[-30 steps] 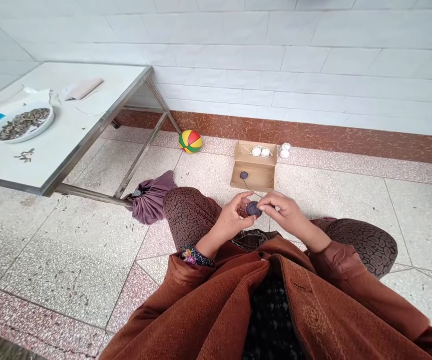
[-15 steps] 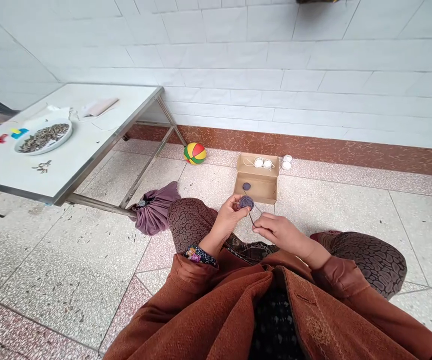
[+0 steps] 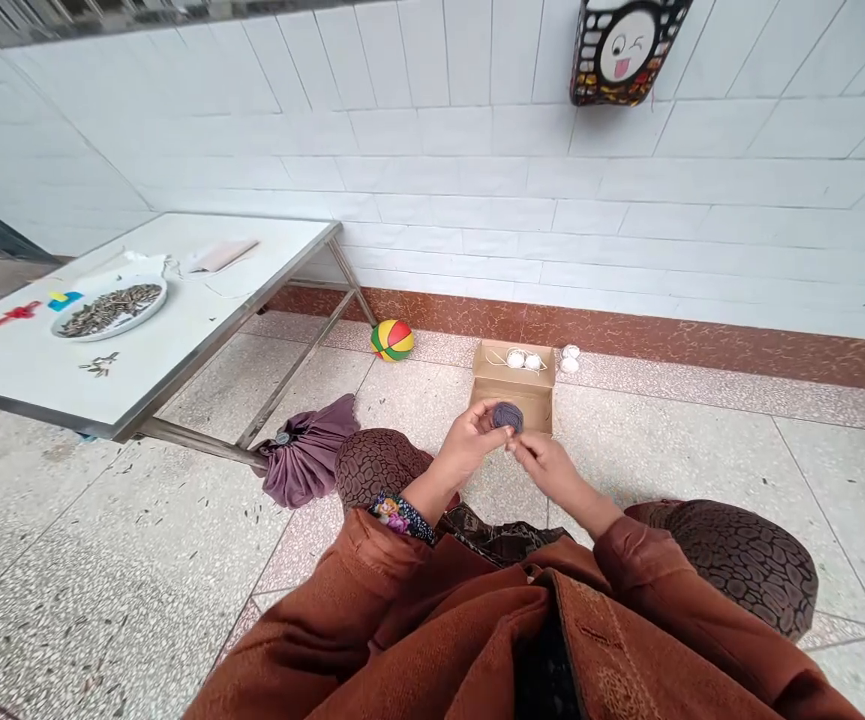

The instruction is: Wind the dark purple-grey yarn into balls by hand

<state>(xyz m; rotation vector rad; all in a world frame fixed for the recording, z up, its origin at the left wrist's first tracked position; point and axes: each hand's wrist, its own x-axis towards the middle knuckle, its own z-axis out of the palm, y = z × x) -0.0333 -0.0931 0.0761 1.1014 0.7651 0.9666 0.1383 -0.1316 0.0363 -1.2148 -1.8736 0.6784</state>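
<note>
A ball of grey-purple yarn [image 3: 508, 417] is pinched in the fingers of my left hand [image 3: 469, 440], held above my lap. My right hand [image 3: 544, 465] is closed just beside it, with thumb and finger together near the ball's lower edge; the yarn strand there is too small to make out clearly. Beyond the hands an open cardboard box [image 3: 492, 390] lies on the floor, and the yarn ball covers part of it. Two white yarn balls [image 3: 524, 360] rest in its lid, and more white balls [image 3: 570, 359] lie right of the box.
On the left stands a white table [image 3: 199, 310] with a plate of seed-like husks [image 3: 113, 310]. A striped toy ball [image 3: 392, 340] and a purple cloth bag [image 3: 308, 450] are on the floor. A black basket [image 3: 627, 50] hangs on the tiled wall.
My right hand has come in close to the yarn ball, where before it held a strand apart from it. The view has tilted upward, bringing the wall basket into sight.
</note>
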